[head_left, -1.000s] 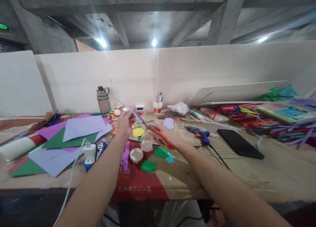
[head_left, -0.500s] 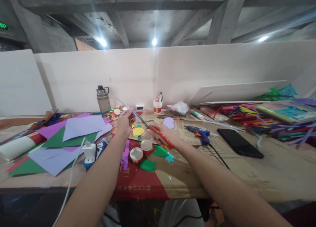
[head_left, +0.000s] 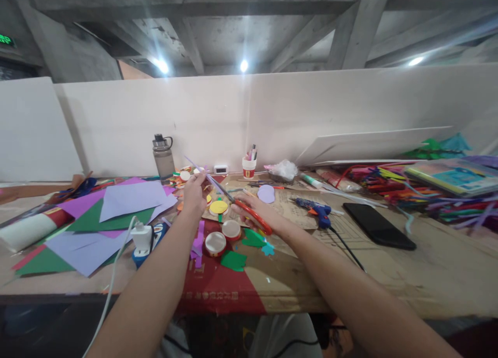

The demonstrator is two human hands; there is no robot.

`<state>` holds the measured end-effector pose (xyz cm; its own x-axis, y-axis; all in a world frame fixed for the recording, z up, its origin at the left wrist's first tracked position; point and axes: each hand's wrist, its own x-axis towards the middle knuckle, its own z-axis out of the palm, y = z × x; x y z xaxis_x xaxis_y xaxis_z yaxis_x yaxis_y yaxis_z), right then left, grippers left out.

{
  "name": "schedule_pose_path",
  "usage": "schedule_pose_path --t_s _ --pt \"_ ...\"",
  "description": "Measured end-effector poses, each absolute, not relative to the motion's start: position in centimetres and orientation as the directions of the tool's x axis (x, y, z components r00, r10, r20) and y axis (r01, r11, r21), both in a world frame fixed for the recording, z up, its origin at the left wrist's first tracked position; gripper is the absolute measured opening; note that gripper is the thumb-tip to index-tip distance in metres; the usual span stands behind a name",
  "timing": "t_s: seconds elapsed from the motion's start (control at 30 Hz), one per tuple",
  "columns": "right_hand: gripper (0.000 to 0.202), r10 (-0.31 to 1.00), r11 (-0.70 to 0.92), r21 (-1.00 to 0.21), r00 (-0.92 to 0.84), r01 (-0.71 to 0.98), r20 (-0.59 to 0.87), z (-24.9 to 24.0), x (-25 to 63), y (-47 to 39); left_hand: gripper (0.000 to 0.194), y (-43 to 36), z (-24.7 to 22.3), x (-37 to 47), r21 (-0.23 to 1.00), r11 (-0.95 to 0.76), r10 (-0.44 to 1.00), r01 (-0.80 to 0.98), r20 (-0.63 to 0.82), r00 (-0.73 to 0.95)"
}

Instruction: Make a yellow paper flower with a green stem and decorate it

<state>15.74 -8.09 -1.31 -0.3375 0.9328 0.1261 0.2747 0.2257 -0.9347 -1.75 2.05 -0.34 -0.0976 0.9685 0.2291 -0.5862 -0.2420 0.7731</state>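
My left hand (head_left: 195,196) pinches a thin light-purple paper piece (head_left: 192,163), whose narrow end sticks up past the fingers to the upper left. My right hand (head_left: 260,210) grips red-handled scissors (head_left: 253,216), their blades pointing up and left along the paper beside my left fingers. Below the blades sits a yellow-topped round piece (head_left: 218,207). Two shallow white-and-red paper cups (head_left: 215,243) stand nearer to me, with green paper scraps (head_left: 233,261), a blue flower cutout (head_left: 268,248) and purple strips (head_left: 198,246) around them. Light-purple paper circles (head_left: 266,193) lie just beyond my right hand.
Coloured paper sheets (head_left: 132,200) and a white plug (head_left: 141,238) with its cable lie left. A bottle (head_left: 163,158) and a pen cup (head_left: 249,167) stand at the back. Rightward are a blue glue gun (head_left: 321,214), a black phone (head_left: 377,225) and pipe cleaners (head_left: 389,187).
Both hands stay almost in the same place. The tip of the purple paper has shifted very slightly down and right; the scissors remain alongside it.
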Motion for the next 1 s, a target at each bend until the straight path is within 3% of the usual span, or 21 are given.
schedule_pose_path --t_s 0.2,1.0 --pt "0.048 0.937 0.25 -0.919 -0.314 0.304 0.151 -1.58 15.73 -7.93 0.028 1.54 -0.15 -1.39 0.786 -0.227 0.971 -0.575 0.225 -0.075" --pt "0.035 0.936 0.254 -0.911 -0.319 0.324 0.147 -1.8 15.85 -7.53 0.028 1.47 -0.14 -1.36 0.786 -0.209 0.974 -0.582 0.218 -0.056"
